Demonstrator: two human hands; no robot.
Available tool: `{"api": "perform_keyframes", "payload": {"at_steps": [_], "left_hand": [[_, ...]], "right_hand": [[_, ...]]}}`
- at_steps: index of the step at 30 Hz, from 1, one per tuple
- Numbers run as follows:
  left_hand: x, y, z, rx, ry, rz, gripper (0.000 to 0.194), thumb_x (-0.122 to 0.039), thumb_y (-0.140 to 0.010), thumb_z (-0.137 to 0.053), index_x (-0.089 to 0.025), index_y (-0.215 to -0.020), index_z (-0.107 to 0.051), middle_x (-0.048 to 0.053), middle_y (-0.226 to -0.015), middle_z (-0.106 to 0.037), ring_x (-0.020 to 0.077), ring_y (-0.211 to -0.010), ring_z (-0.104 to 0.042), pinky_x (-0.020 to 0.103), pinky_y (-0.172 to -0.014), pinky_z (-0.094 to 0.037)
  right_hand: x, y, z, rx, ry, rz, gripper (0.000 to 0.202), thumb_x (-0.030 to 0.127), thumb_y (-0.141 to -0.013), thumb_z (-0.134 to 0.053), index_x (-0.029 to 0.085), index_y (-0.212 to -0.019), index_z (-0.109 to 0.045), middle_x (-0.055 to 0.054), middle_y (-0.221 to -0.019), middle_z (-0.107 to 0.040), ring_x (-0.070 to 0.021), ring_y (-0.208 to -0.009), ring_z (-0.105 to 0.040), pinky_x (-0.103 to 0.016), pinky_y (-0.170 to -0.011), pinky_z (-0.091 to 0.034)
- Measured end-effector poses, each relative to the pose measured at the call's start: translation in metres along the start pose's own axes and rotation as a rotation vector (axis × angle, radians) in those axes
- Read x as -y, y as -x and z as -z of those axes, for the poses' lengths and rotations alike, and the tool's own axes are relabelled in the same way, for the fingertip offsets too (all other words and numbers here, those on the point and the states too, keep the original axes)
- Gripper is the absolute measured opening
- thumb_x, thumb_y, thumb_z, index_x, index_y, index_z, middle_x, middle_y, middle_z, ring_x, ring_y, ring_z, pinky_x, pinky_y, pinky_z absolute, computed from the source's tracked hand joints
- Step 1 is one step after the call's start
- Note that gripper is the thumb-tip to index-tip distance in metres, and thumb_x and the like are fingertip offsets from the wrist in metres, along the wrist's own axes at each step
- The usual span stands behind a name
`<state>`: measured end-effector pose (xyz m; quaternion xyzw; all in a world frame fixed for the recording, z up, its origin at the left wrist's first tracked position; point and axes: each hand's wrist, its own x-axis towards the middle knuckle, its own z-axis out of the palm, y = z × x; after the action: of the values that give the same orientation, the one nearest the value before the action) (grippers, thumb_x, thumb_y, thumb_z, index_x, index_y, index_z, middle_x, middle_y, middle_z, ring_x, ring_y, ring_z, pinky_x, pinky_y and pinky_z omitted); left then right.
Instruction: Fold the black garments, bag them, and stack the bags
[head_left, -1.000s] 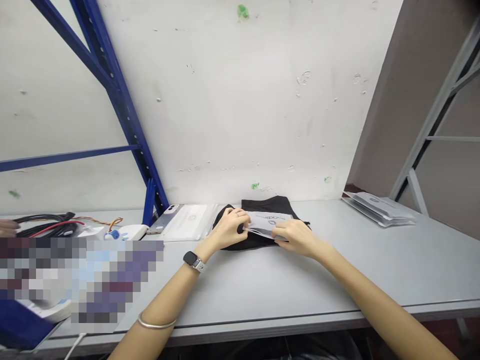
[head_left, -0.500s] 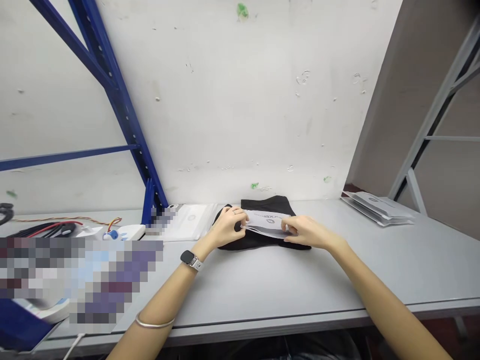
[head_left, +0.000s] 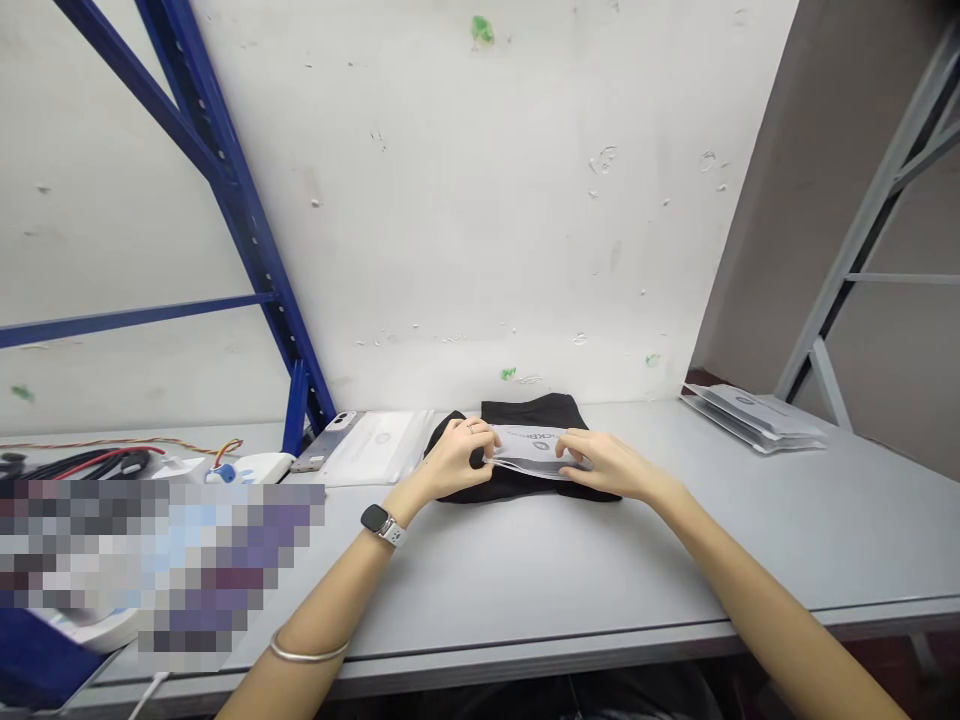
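A white printed packet [head_left: 529, 447] lies over a black folded cloth [head_left: 532, 409] near the back of the grey table. At its left end, my left hand [head_left: 459, 460] pinches the packet's edge between thumb and fingers. My right hand [head_left: 600, 464] grips the opposite end, with fingers on top and the thumb at the front edge. Between the hands the packet's front edge sags slightly and shows more than one layer. The cloth spreads out beneath both hands.
Clear printed bags [head_left: 379, 445] and a phone [head_left: 334, 438] lie left of the cloth. A stack of similar packets [head_left: 757, 418] sits at the back right. Cables [head_left: 97, 460] and a blue frame post [head_left: 247, 220] stand at left; a wall rises behind.
My right hand has shifted slightly left along the packet, whose front edge bends a little more. The camera view has moved slightly.
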<state>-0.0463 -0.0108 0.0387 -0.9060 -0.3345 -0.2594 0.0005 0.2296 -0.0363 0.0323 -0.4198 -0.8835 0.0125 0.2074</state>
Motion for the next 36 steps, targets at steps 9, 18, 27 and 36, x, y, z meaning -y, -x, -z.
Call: {"api": "perform_keyframes", "payload": {"at_steps": [9,18,27,36], "left_hand": [[-0.012,-0.002,-0.003,0.017,0.047,-0.065,0.01,-0.01,-0.069,-0.052,-0.02,-0.069,-0.048,0.0,-0.097,-0.066,0.0198,-0.1,-0.053,0.036,-0.09,-0.032],[-0.012,-0.002,-0.002,0.029,0.073,-0.073,0.011,-0.01,-0.069,-0.054,-0.02,-0.068,-0.048,-0.001,-0.099,-0.066,0.019,-0.102,-0.053,0.036,-0.092,-0.031],[-0.019,-0.001,-0.008,0.077,0.116,-0.1,0.011,-0.014,-0.076,-0.055,-0.02,-0.068,-0.05,0.0,-0.098,-0.067,0.0179,-0.098,-0.055,0.036,-0.091,-0.034],[-0.025,-0.005,-0.017,-0.153,0.094,-0.145,0.011,-0.013,-0.078,-0.057,-0.02,-0.071,-0.052,0.001,-0.093,-0.067,0.0174,-0.093,-0.056,0.037,-0.088,-0.036]], "right_hand": [[0.02,-0.013,-0.033,-0.149,0.082,0.209,0.01,0.027,-0.092,-0.047,0.022,-0.089,-0.056,-0.002,-0.08,-0.061,-0.016,-0.07,-0.055,-0.027,-0.061,-0.035],[0.019,-0.01,-0.029,-0.166,-0.018,0.184,0.013,0.026,-0.093,-0.046,0.022,-0.086,-0.056,-0.001,-0.078,-0.062,-0.0126,-0.063,-0.053,-0.024,-0.059,-0.037],[0.015,-0.015,-0.05,-0.381,0.349,0.298,0.023,0.008,-0.083,-0.044,0.018,-0.065,-0.053,0.001,-0.054,-0.054,-0.0106,-0.047,-0.044,-0.025,-0.049,-0.026],[0.019,-0.012,-0.049,-0.645,0.397,0.156,0.026,0.01,-0.092,-0.037,0.017,-0.077,-0.057,0.004,-0.049,-0.05,-0.008,-0.037,-0.039,-0.025,-0.042,-0.024]]}}
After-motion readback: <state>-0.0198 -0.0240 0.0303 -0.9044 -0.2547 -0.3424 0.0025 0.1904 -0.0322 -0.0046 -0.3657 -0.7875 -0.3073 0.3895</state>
